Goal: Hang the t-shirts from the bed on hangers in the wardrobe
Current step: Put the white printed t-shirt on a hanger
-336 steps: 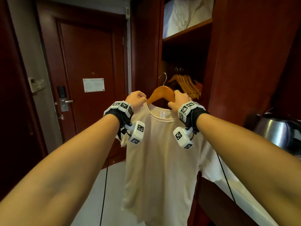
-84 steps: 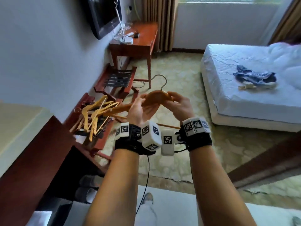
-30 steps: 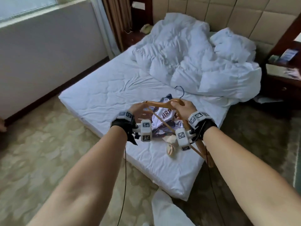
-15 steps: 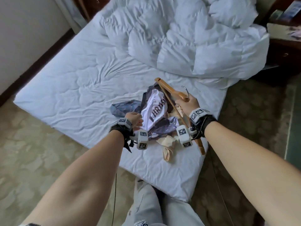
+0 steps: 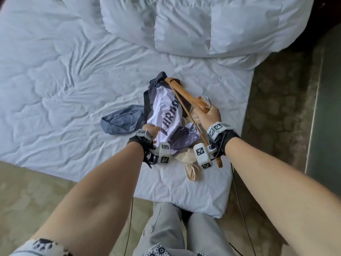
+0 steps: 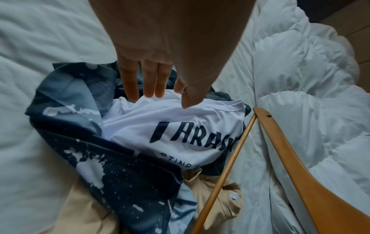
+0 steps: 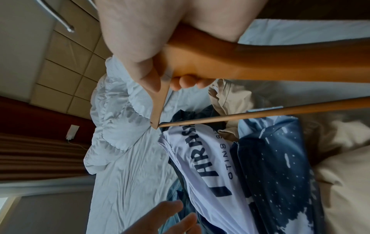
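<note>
A heap of clothes lies near the bed's corner: a white t-shirt (image 5: 167,113) (image 6: 180,126) (image 7: 200,159) with dark lettering, a dark navy speckled shirt (image 6: 124,174) (image 7: 276,166), a grey-blue garment (image 5: 122,121) and a beige one (image 5: 191,169). My right hand (image 5: 209,112) (image 7: 152,72) grips a wooden hanger (image 5: 186,100) (image 6: 296,166) (image 7: 260,64) by its middle, just above the heap. My left hand (image 5: 151,129) (image 6: 158,85) reaches down with straight fingers, its fingertips at the white t-shirt's edge and holding nothing.
The bed (image 5: 64,71) has a wrinkled white sheet, with a bunched white duvet (image 5: 212,24) at the far side. Patterned carpet (image 5: 276,108) lies right of the bed and in front of it. My legs in grey trousers (image 5: 184,233) stand against the bed's corner.
I have walked from the wardrobe to the bed with an empty hanger. In the last half second my view dropped closer to the heap and my left hand moved onto the white t-shirt.
</note>
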Tool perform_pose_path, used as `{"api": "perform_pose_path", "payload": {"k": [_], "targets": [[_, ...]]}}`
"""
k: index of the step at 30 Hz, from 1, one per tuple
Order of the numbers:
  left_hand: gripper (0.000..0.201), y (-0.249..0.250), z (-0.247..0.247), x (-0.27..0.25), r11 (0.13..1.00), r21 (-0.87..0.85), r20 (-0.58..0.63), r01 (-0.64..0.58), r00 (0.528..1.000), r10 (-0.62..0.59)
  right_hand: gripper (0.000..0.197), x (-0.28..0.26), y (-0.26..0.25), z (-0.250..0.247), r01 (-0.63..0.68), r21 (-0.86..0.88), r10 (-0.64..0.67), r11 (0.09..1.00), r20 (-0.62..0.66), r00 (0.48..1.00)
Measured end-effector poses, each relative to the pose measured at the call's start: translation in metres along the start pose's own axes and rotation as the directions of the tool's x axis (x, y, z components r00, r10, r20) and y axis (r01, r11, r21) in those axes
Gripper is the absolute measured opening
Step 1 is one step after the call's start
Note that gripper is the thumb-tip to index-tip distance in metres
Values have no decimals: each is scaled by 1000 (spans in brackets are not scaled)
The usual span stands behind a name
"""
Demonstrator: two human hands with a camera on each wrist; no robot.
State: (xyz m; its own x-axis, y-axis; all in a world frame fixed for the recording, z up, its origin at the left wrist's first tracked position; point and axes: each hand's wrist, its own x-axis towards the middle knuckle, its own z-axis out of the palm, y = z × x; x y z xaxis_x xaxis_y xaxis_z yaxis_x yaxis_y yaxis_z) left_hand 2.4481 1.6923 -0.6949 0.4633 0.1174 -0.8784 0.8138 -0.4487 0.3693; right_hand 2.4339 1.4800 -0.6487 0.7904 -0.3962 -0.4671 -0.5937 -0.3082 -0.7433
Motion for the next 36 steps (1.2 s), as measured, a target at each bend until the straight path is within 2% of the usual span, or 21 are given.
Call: {"api": "perform_pose_path", "payload": {"k": [2, 5, 8, 11, 15, 18, 22, 25, 29, 31, 34, 36], "targets": [[32, 1, -2, 24, 995, 95, -17, 7, 1000, -6, 40, 8, 4, 11, 4, 35, -4, 999, -21, 1000], [37, 6, -5, 40, 985, 167, -41, 45, 998, -39, 28, 17, 1, 25, -31, 92, 33, 995, -22, 999], [66, 6, -3, 61, 990, 129, -20, 59, 998, -57, 28, 25, 2, 37, -63, 123, 61, 990, 20, 998], [61, 4, -2, 78, 996, -38, -20, 83, 996, -84, 20, 33, 6, 46, -78, 135, 76, 988, 23, 997], [69, 1, -2, 93, 998, 17, -18, 56, 998, -56, 17, 42, 11, 52, -89, 123, 87, 988, 23, 996], [54, 2, -5, 102, 993, 103, 22, 56, 998, -59, 22, 45, 11, 50, -96, 118, 92, 988, 39, 995], [38, -19, -8, 131, 990, 137, -102, -38, 993, 52, 21, 44, 8, 48, -111, 67, 107, 992, 64, 992], [40, -8, -20, 102, 983, 162, -197, -87, 973, 118, 18, 40, 2, 47, -142, 0, 142, 990, 60, 988], [26, 20, -41, 49, 937, 337, -276, -90, 942, 190, 21, 27, -18, 42, -154, 10, 153, 988, 67, 986], [23, 28, -47, 37, 936, 334, -236, -107, 952, 193, 26, 20, -27, 38, -121, 11, 120, 993, 55, 991], [12, 37, -46, 15, 979, 168, -22, -113, 993, 118, 21, 12, -34, 31, -81, -17, 82, 997, 57, 995], [12, 42, -46, -5, 987, 125, 34, -100, 995, 96, 16, 8, -38, 27, -75, -19, 76, 997, 36, 996]]}}
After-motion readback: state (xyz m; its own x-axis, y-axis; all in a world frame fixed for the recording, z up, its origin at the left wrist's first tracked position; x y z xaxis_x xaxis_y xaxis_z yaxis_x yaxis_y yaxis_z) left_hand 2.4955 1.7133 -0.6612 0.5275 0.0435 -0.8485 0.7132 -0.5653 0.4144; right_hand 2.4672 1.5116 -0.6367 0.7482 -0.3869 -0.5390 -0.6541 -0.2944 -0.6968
